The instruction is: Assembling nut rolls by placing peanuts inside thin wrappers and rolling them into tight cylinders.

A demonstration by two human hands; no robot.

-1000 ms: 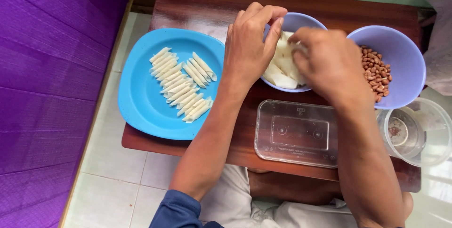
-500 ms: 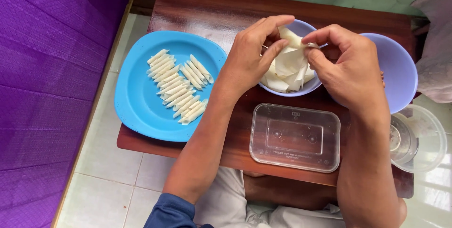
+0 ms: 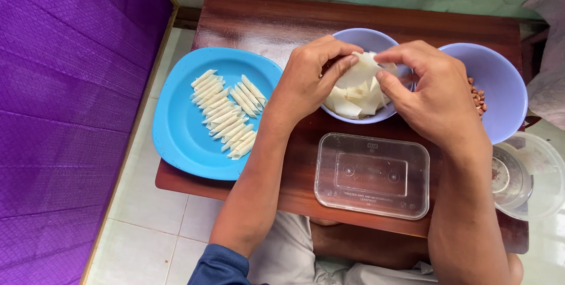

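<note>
Both hands have drawn closer since half a second ago, meeting over the middle bowl (image 3: 376,40). Left hand (image 3: 309,82) and right hand (image 3: 432,93) each pinch one white wrapper sheet (image 3: 360,72) between thumb and fingertips, above the stack in that bowl. At nine o'clock sits a blue plate (image 3: 182,138) with some twenty rolled sticks (image 3: 226,113). At three o'clock, a second bowl (image 3: 500,85) holds peanuts (image 3: 478,99), partly hidden by the right hand. At six o'clock lies one clear rectangular container (image 3: 372,176).
</note>
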